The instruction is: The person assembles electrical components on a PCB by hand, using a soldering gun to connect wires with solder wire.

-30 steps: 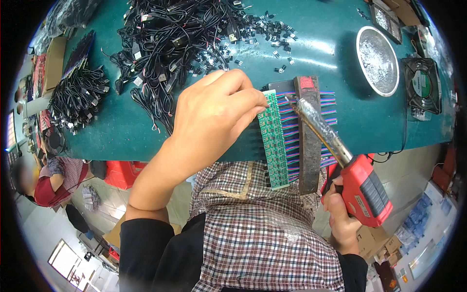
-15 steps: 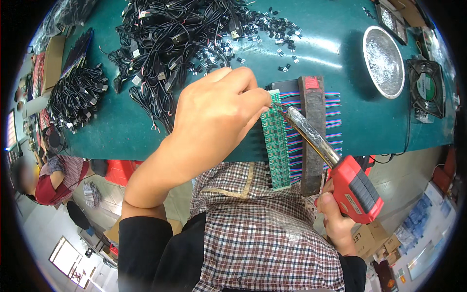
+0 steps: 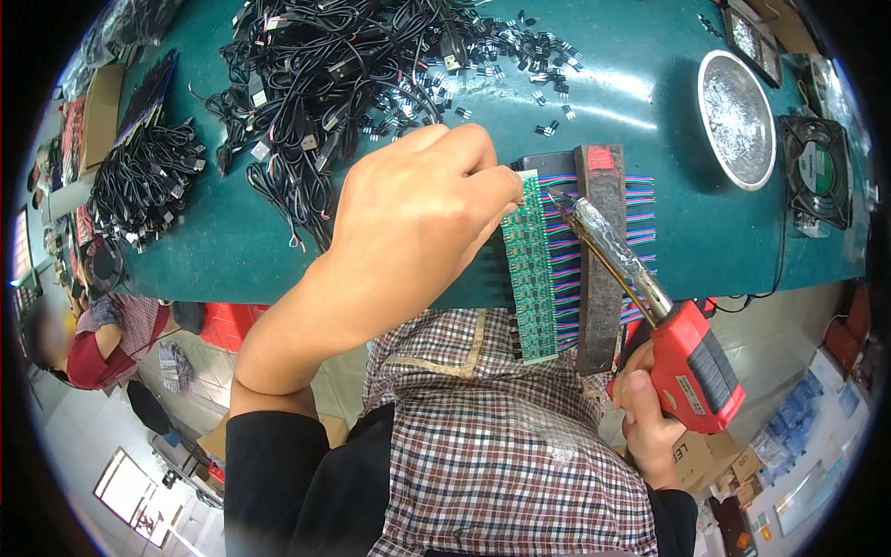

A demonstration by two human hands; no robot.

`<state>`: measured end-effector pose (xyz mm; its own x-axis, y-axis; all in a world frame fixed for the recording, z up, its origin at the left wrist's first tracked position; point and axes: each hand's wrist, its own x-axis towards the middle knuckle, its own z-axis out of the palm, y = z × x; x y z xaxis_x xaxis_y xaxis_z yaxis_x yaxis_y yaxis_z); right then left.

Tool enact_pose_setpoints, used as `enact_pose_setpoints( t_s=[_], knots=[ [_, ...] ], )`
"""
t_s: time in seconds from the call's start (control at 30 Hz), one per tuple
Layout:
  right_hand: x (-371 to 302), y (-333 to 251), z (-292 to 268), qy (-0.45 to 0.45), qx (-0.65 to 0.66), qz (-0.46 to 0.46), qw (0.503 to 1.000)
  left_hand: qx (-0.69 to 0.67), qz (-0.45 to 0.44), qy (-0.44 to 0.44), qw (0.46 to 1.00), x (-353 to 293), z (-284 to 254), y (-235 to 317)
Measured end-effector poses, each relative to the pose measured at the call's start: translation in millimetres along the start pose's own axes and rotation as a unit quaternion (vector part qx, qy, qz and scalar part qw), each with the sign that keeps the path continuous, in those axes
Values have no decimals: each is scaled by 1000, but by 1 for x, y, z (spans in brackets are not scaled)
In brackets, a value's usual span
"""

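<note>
My left hand [image 3: 422, 209] reaches over the upper end of a green circuit board panel [image 3: 531, 297]. Its thumb and fingertips are pinched together, and whatever they hold is hidden. My right hand [image 3: 650, 413] is closed round the red handle of a soldering gun [image 3: 694, 371], whose metal barrel points up and left. Its tip hovers over thin coloured wires [image 3: 562, 262], a little right of the panel's edge. The wires run from the panel beneath a dark heavy bar [image 3: 599, 269] and stick out on its right side.
Black USB cables [image 3: 343, 84] lie heaped at the back, beside scattered small black three-pin parts [image 3: 552, 60]. A tied cable bundle [image 3: 144, 176] lies at left. On the right stand a round metal-rimmed bowl [image 3: 736, 121] and a black fan [image 3: 817, 172]. Another person [image 3: 97, 339] sits at left.
The soldering gun and my right hand have shifted right and slightly down, taking the tip off the panel's edge. My left hand has barely moved.
</note>
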<state>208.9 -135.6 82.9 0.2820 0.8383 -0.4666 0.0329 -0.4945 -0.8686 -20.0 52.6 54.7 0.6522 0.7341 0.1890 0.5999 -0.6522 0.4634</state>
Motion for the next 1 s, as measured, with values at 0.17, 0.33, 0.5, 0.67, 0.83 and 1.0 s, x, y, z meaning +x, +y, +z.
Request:
enact_pose_setpoints(
  t_s=[0.17,0.33,0.5,0.67,0.83,1.0],
  knots=[
    [-1,-2,0,-20,-15,-6,1000,1,1,0,1000,1,0,0],
    [-3,-1,5,0,11,6,1000,-6,-2,1,1000,0,1,-1],
    [-9,-2,-1,-25,-10,28,999,-74,-27,-10,997,1,0,-4],
    [-10,-3,2,-15,-5,44,999,-115,-63,-23,991,2,1,-6],
    [-7,6,0,-43,-38,21,998,-116,-73,-48,989,7,-2,-7],
    [-5,2,2,-51,-30,21,998,-66,12,-41,997,10,-6,-10]
  ],
)
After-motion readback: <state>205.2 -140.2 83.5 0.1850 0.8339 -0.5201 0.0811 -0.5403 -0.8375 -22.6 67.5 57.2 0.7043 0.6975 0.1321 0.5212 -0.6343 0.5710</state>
